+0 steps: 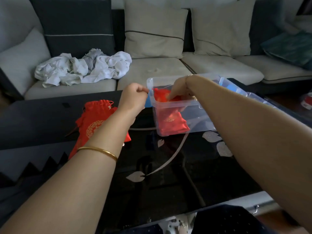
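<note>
The curled fingers (141,90) of the left hand (133,97) are pinching the near-left rim corner of the clear plastic storage box (170,108), thumb against forefinger, steadying it. The fingers (172,96) of the right hand (179,88) are reaching down inside that box and touching the red satin drawstring pouch (161,96), which is lying in the box's left end. Whether they are gripping the cloth or only pressing on it I cannot tell, since the hand itself is covering the tips.

The likeliest trouble is coming from that small left pinch. The box is sitting on a glossy black glass table (168,174), so a firm push at one end may be enough to slide or tip it. On the way out, the right fingers could be catching the pouch's cord and dragging it back over the rim. The left forearm is also passing over the loose red gold-printed pouches (94,122) waiting on the table, and a sweep of it could be pushing them toward the edge.
</note>
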Demonstrator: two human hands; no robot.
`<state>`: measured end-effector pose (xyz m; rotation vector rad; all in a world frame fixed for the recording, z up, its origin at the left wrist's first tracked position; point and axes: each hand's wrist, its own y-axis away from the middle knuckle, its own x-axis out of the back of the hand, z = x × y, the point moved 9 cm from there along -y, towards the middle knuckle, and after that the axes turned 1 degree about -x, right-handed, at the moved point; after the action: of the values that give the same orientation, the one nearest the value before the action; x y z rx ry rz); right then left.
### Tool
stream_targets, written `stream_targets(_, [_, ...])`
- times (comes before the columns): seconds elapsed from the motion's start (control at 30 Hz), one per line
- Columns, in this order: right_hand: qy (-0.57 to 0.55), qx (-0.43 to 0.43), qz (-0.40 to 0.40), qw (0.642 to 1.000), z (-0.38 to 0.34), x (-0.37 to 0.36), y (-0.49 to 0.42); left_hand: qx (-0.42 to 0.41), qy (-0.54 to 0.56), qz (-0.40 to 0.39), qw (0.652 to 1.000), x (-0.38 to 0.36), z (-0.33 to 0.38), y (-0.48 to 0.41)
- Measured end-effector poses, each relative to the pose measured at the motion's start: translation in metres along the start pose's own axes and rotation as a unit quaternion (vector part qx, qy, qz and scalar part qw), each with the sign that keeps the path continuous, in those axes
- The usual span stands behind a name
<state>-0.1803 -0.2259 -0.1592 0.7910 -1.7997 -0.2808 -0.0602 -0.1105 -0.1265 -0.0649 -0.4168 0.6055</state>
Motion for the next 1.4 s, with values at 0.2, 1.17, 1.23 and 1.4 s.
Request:
stream_targets(0.2, [0.288, 0.006, 0.139, 0.948, -0.014, 0.010, 0.013, 0.012, -0.009, 0.019, 1.000, 0.004, -0.014, -0.008])
stream_targets(1.17, [-0.223, 0.187, 0.114, 0.950, -0.109, -0.150, 0.007, 0.210, -0.193, 0.165, 0.944, 0.124, -0.154, 0.050])
stream_targets(1.23, [-0.273, 0.177, 0.111, 0.939, -0.106, -0.151, -0.001, 0.196, -0.143, 0.151, 0.958, 0.122, -0.155, 0.047])
stream_targets(1.4, [-0.312, 0.230, 0.124, 0.913, -0.090, -0.133, 0.023, 0.216, 0.113, 0.080, 0.967, 0.103, -0.137, 0.051])
